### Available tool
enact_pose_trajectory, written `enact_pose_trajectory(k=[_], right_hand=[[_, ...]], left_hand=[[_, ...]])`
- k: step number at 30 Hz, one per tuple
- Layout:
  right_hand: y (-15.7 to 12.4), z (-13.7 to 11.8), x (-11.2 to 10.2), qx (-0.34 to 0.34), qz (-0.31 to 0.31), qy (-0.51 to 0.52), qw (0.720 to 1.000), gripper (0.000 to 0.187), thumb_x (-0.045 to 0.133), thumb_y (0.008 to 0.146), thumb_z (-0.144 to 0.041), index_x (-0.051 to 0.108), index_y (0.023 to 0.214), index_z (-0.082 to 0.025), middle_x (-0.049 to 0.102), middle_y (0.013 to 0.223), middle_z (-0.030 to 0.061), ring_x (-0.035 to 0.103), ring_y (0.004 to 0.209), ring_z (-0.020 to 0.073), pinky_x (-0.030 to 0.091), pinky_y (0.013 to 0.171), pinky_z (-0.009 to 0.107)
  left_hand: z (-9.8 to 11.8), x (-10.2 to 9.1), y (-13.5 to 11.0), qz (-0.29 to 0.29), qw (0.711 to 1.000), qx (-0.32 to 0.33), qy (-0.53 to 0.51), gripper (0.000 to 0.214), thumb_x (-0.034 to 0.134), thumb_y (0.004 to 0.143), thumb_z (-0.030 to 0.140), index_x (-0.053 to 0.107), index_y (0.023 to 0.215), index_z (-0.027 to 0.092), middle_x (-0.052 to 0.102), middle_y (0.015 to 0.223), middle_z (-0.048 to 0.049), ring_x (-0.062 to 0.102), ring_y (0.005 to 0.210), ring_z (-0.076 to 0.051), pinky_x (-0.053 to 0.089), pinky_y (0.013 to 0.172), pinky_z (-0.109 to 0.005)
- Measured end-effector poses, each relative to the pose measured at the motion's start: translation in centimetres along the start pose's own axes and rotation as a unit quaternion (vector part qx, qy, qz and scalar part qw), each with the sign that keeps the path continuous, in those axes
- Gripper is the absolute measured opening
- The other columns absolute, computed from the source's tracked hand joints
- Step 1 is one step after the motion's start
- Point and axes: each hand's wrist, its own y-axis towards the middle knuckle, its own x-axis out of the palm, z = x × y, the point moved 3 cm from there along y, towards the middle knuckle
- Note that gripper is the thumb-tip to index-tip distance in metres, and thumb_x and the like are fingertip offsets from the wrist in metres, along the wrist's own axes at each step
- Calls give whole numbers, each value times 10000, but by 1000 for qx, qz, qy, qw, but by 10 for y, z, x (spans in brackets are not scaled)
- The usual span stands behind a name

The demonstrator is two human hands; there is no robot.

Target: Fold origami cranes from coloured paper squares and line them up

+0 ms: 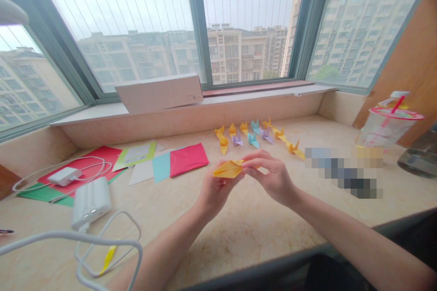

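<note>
My left hand [216,193] and my right hand [271,177] are raised above a cream marble counter [239,241]. Both grip a folded yellow origami paper [228,169], the left from below and the right pinching its right end between the fingertips. The paper's exact shape is partly hidden by my fingers. Just beyond my hands stands a loose row of small paper cranes [246,135] in yellow, light blue and lilac. To the left lie sheets of origami paper [187,159] in red, light blue and white.
A white power bank [90,202] and a white charger [64,176] with looped cables lie at the left, on red and green paper. A white box [159,93] rests on the window ledge. A plastic cup [385,127] with a pink straw stands at the right, beside a pixelated patch [343,173].
</note>
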Motion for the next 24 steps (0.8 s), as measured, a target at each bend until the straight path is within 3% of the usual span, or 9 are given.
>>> enact_pose_trajectory(k=[7, 13, 18, 24], right_hand=[[-1, 1, 0, -62, -11, -62, 996, 74, 661, 908, -225, 729, 919, -252, 740, 977, 53, 655, 919, 220, 471, 866, 409], [-3, 3, -1, -39, 16, -56, 998, 109, 707, 874, -228, 666, 972, -250, 739, 946, 43, 665, 907, 218, 479, 853, 408], [-1, -1, -2, -120, -4, -97, 988, 103, 684, 889, -168, 698, 950, -250, 757, 979, 46, 686, 878, 205, 458, 841, 403], [-2, -3, -1, -163, -40, -139, 976, 235, 644, 911, -146, 690, 1112, -259, 754, 1109, 62, 683, 991, 216, 453, 893, 426]], left_hand=[[-3, 3, -1, 1, 998, -36, -49, 93, 718, 839, 256, 679, 856, 173, 619, 820, -3, 589, 733, -122, 465, 628, -201], [-4, 3, -2, 4, 998, -45, -36, 113, 724, 830, 274, 695, 840, 165, 619, 805, -8, 583, 718, -125, 453, 604, -204], [-4, 5, -1, 4, 997, -48, -65, 110, 737, 820, 272, 704, 836, 169, 631, 810, -11, 604, 729, -127, 483, 629, -209], [-7, 7, 1, 22, 984, -79, -161, 153, 751, 811, 306, 706, 847, 165, 687, 873, -42, 654, 748, -136, 560, 696, -245]])
